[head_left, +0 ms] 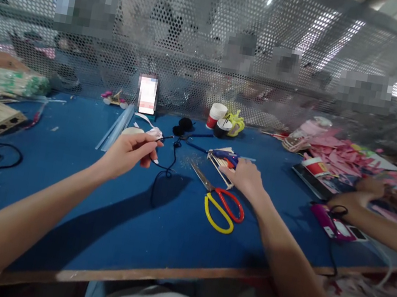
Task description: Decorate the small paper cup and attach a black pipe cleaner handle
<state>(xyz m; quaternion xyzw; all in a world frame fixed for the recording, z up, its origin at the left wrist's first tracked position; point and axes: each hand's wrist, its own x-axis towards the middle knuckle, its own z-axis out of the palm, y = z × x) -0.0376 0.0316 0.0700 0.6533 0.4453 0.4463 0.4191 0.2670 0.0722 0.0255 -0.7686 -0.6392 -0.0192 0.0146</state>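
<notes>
My left hand (pixel 131 155) is closed in a pinch on a thin black cord, above the blue table. More black cord (pixel 172 164) trails down beside it, near two black fuzzy balls (pixel 185 124). My right hand (pixel 249 178) is wrapped round the handle end of a blue glue gun (pixel 225 157), which lies over a small frame of pale sticks (pixel 220 172). Open scissors (pixel 210 189) with one red and one yellow handle lie between my hands, nearer the right one. A white piece (pixel 154 132) shows just behind my left fingers.
Clear glue sticks (pixel 116 127) and a lit phone (pixel 147 94) stand or lie behind my left hand. Cups (pixel 216 116) are at the back by the mesh. Another person's hands (pixel 370 190) work at the right, near pink strips (pixel 344 160) and a purple box (pixel 329 222).
</notes>
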